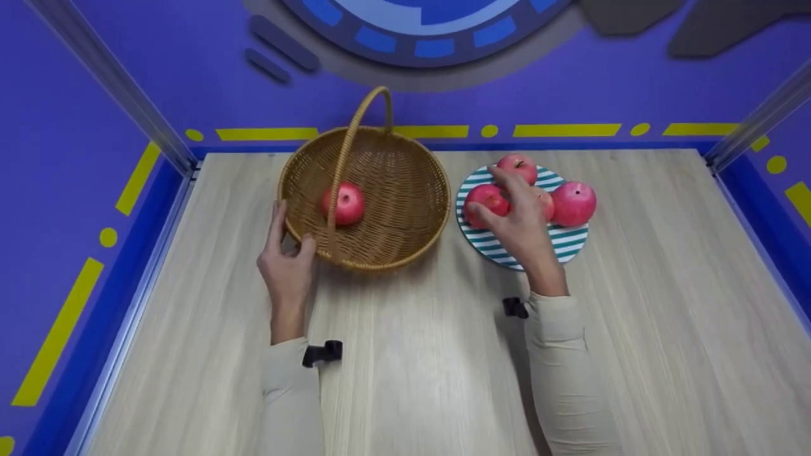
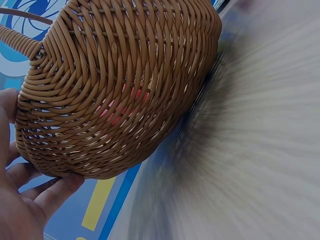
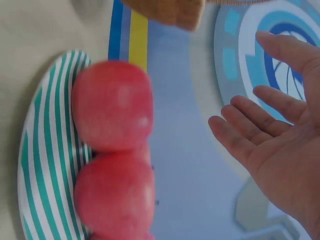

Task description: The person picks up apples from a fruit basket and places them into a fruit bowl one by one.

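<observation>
My left hand [image 1: 287,269] grips the wicker basket [image 1: 405,190] by its front left side, thumb at the rim and fingers along the outer wall. In the left wrist view, the fingertips touch the weave. Inside the basket lies one red apple [image 1: 350,204]; its red shows faintly through the gaps there. My right hand [image 1: 523,221] hovers over the striped plate [image 1: 567,244], thumb and fingers apart with nothing between them. Below it are several red apples, one left [image 1: 485,197], one at the back [image 1: 516,166], one right [image 1: 574,204], and another partly hidden by the hand.
The basket's tall arched handle [image 1: 346,149] stands upright across it. A light wooden tabletop [image 1: 405,354] lies beneath everything. Blue panels [image 1: 209,88] with yellow dashes enclose the back and sides. A small black camera [image 1: 323,353] sits at the left wrist, another [image 1: 515,308] at the right.
</observation>
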`<state>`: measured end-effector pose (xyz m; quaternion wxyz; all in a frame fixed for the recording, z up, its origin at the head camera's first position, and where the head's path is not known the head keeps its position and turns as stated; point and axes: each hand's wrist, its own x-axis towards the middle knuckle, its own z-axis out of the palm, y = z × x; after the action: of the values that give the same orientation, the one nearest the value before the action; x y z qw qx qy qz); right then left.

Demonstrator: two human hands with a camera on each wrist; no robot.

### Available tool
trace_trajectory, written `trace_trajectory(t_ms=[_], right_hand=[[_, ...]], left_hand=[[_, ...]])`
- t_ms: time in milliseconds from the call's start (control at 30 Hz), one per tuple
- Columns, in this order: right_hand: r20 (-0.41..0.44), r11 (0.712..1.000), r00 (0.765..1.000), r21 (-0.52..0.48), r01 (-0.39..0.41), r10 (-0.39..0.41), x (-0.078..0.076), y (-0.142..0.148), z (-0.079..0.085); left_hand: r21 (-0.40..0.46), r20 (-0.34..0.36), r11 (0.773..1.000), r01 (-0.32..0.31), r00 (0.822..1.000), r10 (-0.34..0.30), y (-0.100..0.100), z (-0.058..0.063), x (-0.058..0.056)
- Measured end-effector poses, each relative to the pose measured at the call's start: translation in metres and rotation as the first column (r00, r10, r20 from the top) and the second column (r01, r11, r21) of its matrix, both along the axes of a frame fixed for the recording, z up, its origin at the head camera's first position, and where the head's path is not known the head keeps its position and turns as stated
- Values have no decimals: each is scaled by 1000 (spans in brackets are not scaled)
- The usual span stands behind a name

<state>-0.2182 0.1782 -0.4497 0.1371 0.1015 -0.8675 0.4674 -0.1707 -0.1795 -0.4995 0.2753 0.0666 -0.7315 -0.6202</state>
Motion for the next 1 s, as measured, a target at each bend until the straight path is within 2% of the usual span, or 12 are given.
trace_trajectory(t_ms=[67, 133, 433, 600, 700, 833, 1000], right_hand=[[-9, 1000, 1000, 2, -28, 28, 0, -6, -1], [-34, 998, 998, 6, -56, 56, 0, -12, -1], [-103, 981, 979, 98, -166, 176, -4, -38, 0], [-118, 965, 960, 93, -245, 255, -6, -53, 2], [-99, 957, 954, 87, -275, 283, -8, -63, -1], [-62, 949, 952, 117, -291, 300, -11, -75, -6], [-41, 934, 945, 172, -312, 323, -13, -88, -9]], left_hand=[[4, 0, 1000, -2, 1000, 2, -3, -8, -3], [9, 0, 1000, 0, 1000, 0, -4, -10, -4], [-34, 21, 999, -7, 1000, 7, -7, -9, -3], [-42, 18, 999, -13, 1000, 13, -9, -11, -3], [-32, 5, 999, -11, 1000, 11, -9, -11, -3], [-13, -3, 1000, -5, 1000, 5, -5, -5, -2], [-32, -17, 999, -1, 1000, 0, 3, 14, 6]])
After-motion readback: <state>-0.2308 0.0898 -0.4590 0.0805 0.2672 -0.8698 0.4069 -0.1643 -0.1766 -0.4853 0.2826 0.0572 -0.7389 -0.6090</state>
